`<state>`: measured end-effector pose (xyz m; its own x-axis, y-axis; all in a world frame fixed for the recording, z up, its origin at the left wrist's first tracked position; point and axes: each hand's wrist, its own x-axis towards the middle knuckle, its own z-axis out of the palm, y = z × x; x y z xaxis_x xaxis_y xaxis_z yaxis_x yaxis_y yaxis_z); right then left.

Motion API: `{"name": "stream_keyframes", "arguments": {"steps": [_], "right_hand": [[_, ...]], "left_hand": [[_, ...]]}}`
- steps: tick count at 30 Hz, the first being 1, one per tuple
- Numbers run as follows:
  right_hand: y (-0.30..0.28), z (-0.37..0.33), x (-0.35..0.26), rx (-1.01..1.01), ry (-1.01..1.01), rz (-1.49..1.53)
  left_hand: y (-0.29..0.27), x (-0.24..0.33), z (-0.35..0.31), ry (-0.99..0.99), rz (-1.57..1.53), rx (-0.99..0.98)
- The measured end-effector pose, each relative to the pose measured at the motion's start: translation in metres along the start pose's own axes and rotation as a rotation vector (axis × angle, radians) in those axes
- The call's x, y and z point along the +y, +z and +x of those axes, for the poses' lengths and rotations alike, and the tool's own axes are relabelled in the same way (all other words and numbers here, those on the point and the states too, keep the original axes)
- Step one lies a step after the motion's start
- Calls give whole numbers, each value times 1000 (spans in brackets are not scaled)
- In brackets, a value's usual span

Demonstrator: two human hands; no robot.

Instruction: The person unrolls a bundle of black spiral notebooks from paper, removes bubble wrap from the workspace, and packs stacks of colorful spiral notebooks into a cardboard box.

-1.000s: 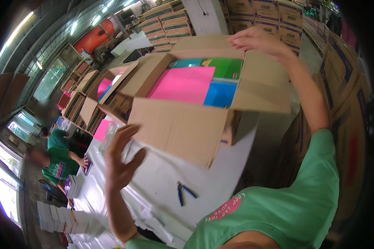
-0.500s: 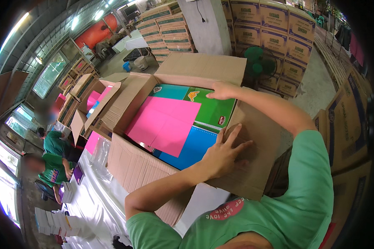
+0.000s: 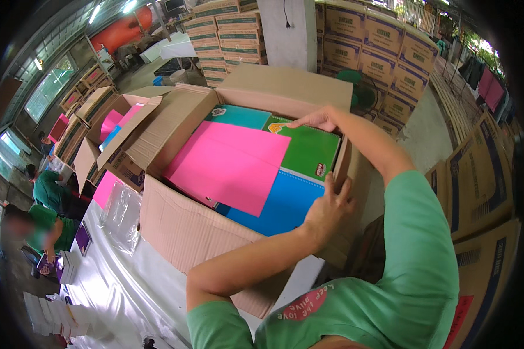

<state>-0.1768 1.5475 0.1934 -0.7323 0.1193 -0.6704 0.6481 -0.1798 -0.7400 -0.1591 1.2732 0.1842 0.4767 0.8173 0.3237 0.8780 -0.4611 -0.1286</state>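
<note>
An open cardboard box (image 3: 195, 244) stands in front of me, packed with spiral notebooks. At the far end lie a teal notebook (image 3: 247, 116) and a green notebook (image 3: 308, 148), with a blue notebook (image 3: 288, 203) nearer me. A bright pink sheet (image 3: 227, 163) lies across them, covering much of the teal and blue ones. My right hand (image 3: 319, 118) reaches over the box's far right corner, forefinger stretched out at the green notebook's top edge. My left hand (image 3: 326, 212) rests by the right wall, its bent fingers apart beside the green and blue notebooks. Neither hand visibly holds anything.
Another open box (image 3: 119, 168) with pink and blue items stands to the left. Clear plastic (image 3: 122, 218) lies on the white-covered table (image 3: 110, 279). Stacked cartons (image 3: 384, 52) and a green fan (image 3: 355, 90) stand beyond; more cartons (image 3: 477, 174) are right. Co-workers sit at left.
The view has shifted slightly. My left hand has moved right, from over the right flap to the box's right wall, its fingers less spread. My right hand stays near the green notebook's top edge.
</note>
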Motion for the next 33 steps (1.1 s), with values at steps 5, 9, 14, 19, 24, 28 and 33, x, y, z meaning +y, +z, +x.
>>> {"name": "stream_keyframes", "arguments": {"steps": [5, 9, 14, 19, 24, 28, 33], "right_hand": [[14, 16, -7, 60, -79, 16], [22, 21, -7, 59, -81, 42], [31, -3, -13, 106, -83, 24], [13, -1, -6, 47, -85, 36], [44, -46, -37, 125, -201, -180], [64, -59, -53, 70, -189, -251], [50, -51, -53, -31, -182, -290]], "left_hand": [[-13, -1, -5, -1, 2, -88], [-11, -1, -9, 7, -118, -74], [-38, -18, -10, -19, -447, -290], [-50, -49, 2, -71, -480, -153], [-67, -137, 24, -317, -444, 183], [-66, -193, 40, -406, -328, 17], [-65, -214, 52, -337, -220, -320]]}}
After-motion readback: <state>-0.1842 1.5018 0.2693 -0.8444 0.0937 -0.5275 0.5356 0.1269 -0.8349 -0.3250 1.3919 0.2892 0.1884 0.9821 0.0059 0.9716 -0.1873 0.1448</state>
